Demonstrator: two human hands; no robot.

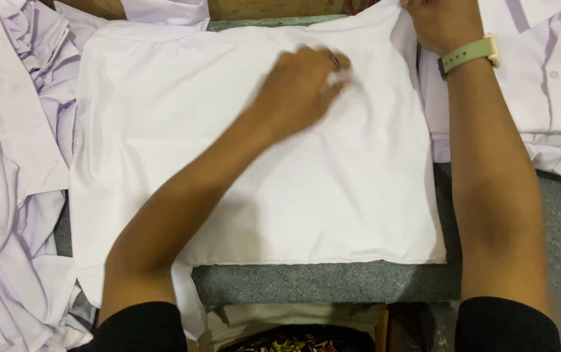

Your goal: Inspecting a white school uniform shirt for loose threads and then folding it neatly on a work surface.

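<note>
A white folded garment [332, 189] lies flat on a grey padded table [332, 283]. My left hand [303, 88] presses on its upper middle, palm down, fingers curled, with a ring on one finger. My right hand [440, 23] rests at the garment's far right corner and seems to pinch the cloth edge there; its fingertips are cut off by the frame's top edge. A pale green watch [469, 55] sits on that wrist. Both sleeves are black.
A heap of pale lilac shirts [13, 163] fills the left side. More pale shirts with purple lines [541, 78] lie stacked at the right. A wooden edge [261, 8] runs along the back. Patterned fabric [300, 342] shows below the table's front edge.
</note>
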